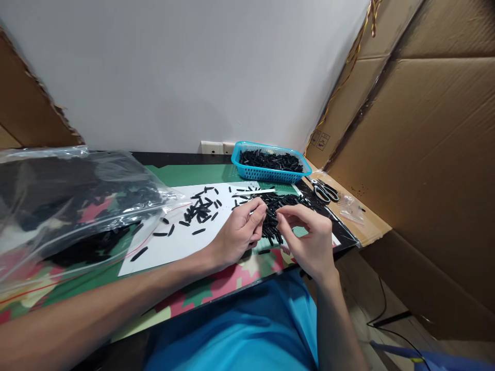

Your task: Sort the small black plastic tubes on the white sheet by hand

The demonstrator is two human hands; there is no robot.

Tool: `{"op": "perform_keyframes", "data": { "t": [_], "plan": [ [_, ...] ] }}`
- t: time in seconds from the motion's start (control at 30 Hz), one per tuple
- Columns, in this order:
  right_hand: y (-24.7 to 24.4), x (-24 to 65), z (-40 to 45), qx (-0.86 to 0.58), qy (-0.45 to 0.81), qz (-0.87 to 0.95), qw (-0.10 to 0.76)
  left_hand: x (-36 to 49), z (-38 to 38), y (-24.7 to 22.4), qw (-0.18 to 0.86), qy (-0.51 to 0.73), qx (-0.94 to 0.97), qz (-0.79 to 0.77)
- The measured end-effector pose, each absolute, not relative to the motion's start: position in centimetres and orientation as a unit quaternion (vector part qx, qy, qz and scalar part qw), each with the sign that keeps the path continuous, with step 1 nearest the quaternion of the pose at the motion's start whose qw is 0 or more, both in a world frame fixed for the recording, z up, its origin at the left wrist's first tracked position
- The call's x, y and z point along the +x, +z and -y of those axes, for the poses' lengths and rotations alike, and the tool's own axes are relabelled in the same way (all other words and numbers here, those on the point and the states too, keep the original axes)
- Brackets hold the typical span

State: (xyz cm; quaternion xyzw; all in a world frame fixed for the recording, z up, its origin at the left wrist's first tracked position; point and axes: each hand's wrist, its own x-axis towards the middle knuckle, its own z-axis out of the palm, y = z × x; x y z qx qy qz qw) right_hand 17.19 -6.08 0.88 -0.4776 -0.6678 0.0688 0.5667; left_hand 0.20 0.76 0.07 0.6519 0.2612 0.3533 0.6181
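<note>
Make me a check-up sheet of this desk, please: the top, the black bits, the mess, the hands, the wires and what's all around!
Surface: green mat, white sheet, patterned covering along the front.
Work things: black pieces scattered on the sheet, denser pile by the hands, more in a blue basket.
Clutter: white strip near the pile, scissors and small clear bag at right, large clear bag at left.
Left hand: curled closed; any contents hidden.
Right hand: thumb and forefinger tips close together; cannot tell if holding anything.
Cables: twisted yellowish wire down the corner, black cable low at right.
Surroundings: white wall behind, cardboard on both sides.
</note>
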Motion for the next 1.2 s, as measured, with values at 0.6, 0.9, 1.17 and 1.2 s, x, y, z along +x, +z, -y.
{"op": "perform_keyframes", "data": {
  "t": [0.6,0.9,1.17,1.2],
  "plan": [
    [1.0,17.4,6.2,-0.519,0.018,0.750,0.410,0.1,-0.6,0.3,0.500,0.351,0.739,-0.284],
    [0.5,17.3,6.2,-0.535,-0.026,0.769,0.348,0.0,-0.5,0.3,0.409,0.335,0.792,-0.305],
    [0.0,17.4,5.7,-0.516,-0.044,0.763,0.387,-0.1,-0.4,0.5,0.418,0.325,0.794,-0.298],
    [0.0,17.4,5.7,-0.509,-0.033,0.757,0.407,0.0,-0.4,0.5,0.437,0.326,0.784,-0.297]
  ]
}}
